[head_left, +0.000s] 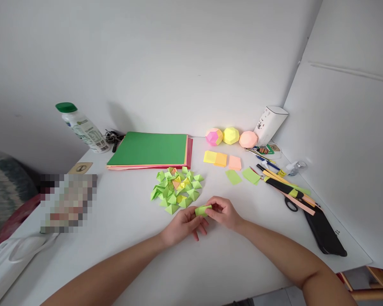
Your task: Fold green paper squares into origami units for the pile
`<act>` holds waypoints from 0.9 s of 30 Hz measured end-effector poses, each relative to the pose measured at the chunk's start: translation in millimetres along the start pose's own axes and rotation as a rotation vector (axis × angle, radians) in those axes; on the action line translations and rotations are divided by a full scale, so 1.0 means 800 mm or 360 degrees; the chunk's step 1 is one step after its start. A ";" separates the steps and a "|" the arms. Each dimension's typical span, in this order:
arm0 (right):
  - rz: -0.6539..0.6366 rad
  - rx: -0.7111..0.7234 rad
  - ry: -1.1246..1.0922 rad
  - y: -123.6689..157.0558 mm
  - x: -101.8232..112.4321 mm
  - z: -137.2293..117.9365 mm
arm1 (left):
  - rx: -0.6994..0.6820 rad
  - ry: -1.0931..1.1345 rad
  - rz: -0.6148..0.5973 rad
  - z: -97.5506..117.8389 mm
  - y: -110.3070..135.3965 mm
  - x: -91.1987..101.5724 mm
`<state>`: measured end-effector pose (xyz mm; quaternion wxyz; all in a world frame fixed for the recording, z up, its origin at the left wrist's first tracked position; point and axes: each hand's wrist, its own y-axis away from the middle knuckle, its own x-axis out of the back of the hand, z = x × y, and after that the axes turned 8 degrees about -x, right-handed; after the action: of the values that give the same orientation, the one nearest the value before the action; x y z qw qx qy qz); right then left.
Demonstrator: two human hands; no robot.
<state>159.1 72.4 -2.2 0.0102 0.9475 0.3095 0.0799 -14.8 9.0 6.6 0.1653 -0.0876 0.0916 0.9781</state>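
A small folded piece of green paper (pixel 203 210) is held between both hands, above the front middle of the table. My left hand (pixel 185 222) grips its left end, thumb in front, with the lower fingers spread beneath. At its right end my right hand (pixel 224 212) pinches it between thumb and fingers. Just behind the hands lies a pile of folded paper units (pixel 175 190), mostly green with a few yellow and orange ones. Two flat green paper squares, one on the left (pixel 233 177) and one on the right (pixel 250 175), rest beyond my right hand.
Yellow and orange note pads (pixel 215 158) and a pink pad (pixel 235 162) lie farther back, before three paper balls (pixel 231 135). Coloured sheets (pixel 150 148) are stacked at back left beside a bottle (pixel 86 129). Pens, a cutter (pixel 284 187) and a black case (pixel 326 231) line the right side.
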 end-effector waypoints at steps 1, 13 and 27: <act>-0.0019 -0.0071 -0.0046 0.000 0.000 0.000 | 0.0005 0.0006 -0.0001 0.000 0.000 0.000; -0.0207 -0.0372 -0.0110 -0.004 0.001 -0.007 | 0.0015 0.0078 0.0024 0.000 -0.003 0.002; -0.0168 -0.0393 -0.0184 -0.003 0.001 -0.005 | 0.0030 0.0098 -0.0011 0.002 -0.002 0.005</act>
<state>157.9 74.6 1.5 0.1487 0.9245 0.3455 0.0619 -18.4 11.8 7.4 0.1665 -0.1165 0.1054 0.9734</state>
